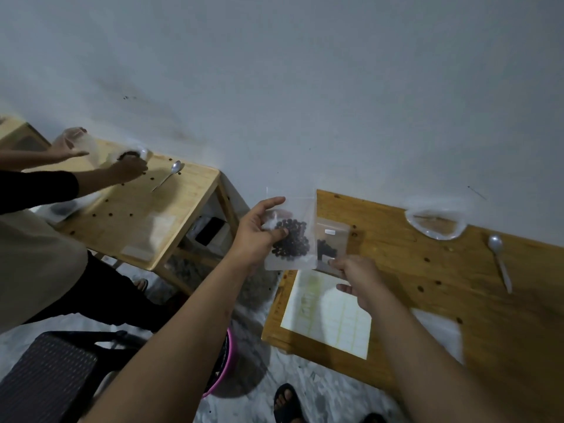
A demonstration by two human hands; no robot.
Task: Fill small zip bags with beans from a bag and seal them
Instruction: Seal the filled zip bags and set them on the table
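My left hand holds up a small clear zip bag with dark beans in its lower half, thumb pressed on its front. My right hand pinches the bottom corner of a second small zip bag that also holds dark beans, just behind and right of the first. Both bags hang above the left edge of the brown wooden table. A large clear plastic bag lies open at the table's far edge by the wall.
A white plastic spoon and a stack of flat empty zip bags lie on my table. To the left another person works at a lighter table with a metal spoon and scattered beans. A pink bucket stands on the floor.
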